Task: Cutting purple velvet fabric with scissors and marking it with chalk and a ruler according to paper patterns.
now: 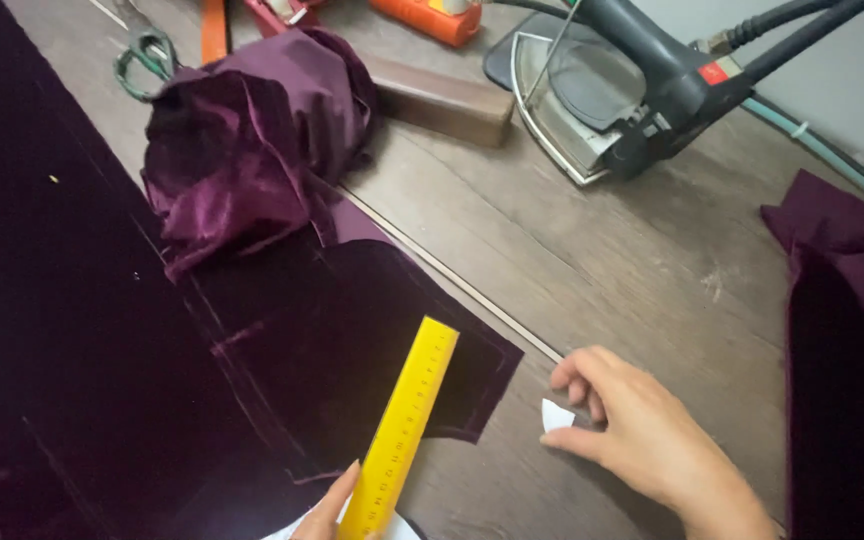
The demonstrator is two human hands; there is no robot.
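We see one yellow ruler [401, 428] at six o'clock, lying on the dark purple cloth [72, 350] and pinched by our left hand [327, 510]. Our right hand [642, 435] at four o'clock grips one white chalk [555, 414]. One iron [612, 95] sits at one o'clock, one pair of scissors [144, 58] at eleven.

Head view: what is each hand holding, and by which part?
Right hand pinches a white chalk piece by its rear edge. Left hand holds the yellow ruler at its lower end.
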